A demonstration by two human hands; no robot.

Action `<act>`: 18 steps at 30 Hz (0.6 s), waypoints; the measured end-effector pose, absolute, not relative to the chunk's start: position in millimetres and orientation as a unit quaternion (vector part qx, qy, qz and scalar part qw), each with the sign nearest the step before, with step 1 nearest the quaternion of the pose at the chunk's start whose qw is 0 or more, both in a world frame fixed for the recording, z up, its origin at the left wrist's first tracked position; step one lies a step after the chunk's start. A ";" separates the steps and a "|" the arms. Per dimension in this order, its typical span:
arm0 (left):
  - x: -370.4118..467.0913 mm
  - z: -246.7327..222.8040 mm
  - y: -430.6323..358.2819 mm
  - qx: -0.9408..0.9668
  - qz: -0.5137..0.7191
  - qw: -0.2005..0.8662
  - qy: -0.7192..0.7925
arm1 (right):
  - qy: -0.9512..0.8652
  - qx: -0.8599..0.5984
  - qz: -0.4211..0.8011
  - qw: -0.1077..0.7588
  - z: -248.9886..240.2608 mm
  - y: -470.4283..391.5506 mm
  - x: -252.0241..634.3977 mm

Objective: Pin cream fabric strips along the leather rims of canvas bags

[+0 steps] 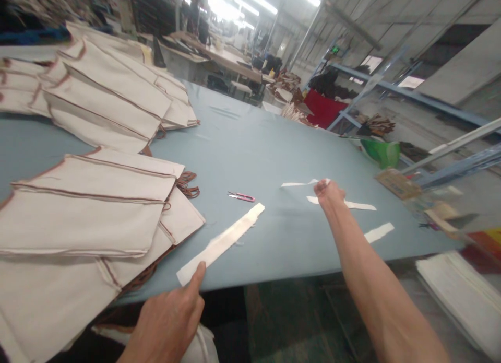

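Observation:
My left hand (pixel 171 316) is at the table's near edge, index finger stretched out and its tip on the near end of a cream fabric strip (pixel 230 240) with frayed edges. The other fingers are curled and the thumb is hidden. Further right, my right hand (pixel 329 190) reaches over the table with its fingers closed on a thin white fabric strip (pixel 295 184), which trails to the left. Under that hand lies another pale strip (pixel 362 206); a third strip (pixel 379 232) is partly behind my forearm. Pink-handled thread snips (pixel 242 197) lie between my hands.
Stacked cream fabric pieces with brown edging (pixel 90 217) cover the near left of the blue-green table (pixel 242 143), and a larger pile (pixel 113 86) lies behind. A cardboard box (pixel 397 184), a green bag (pixel 381 153) and blue shelving (pixel 415 94) stand right. White folded material (pixel 462 295) is lower right.

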State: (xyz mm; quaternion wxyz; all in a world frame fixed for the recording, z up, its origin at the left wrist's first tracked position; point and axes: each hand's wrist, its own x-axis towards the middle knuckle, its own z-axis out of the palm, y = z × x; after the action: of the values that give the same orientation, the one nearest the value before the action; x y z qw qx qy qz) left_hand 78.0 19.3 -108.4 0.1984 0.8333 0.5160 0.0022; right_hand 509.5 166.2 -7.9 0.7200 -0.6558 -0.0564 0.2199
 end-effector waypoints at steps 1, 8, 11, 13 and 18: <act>75.9 -111.6 19.7 0.832 0.017 0.206 0.515 | -0.067 -0.654 0.215 0.723 -3.3 163.3 507.1; 61.7 -120.6 11.6 0.760 0.178 0.334 0.528 | -0.211 -0.621 0.300 0.693 25.3 127.6 428.1; 59.8 -111.3 -0.3 0.709 0.219 0.397 0.539 | -0.286 -0.588 0.379 0.654 42.3 101.8 373.0; 61.6 -103.7 -6.3 0.679 0.245 0.453 0.524 | -0.349 -0.545 0.443 0.620 53.6 83.5 335.4; 77.1 -88.3 -13.6 0.578 0.284 0.619 0.450 | -0.426 -0.444 0.560 0.555 71.4 45.8 253.4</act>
State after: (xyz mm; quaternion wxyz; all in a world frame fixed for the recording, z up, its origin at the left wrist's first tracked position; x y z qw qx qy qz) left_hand 77.1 -13.6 -88.3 0.6189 0.5775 0.4502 0.2843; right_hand 253.4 45.8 71.4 0.5552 -0.4435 -0.4256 0.5602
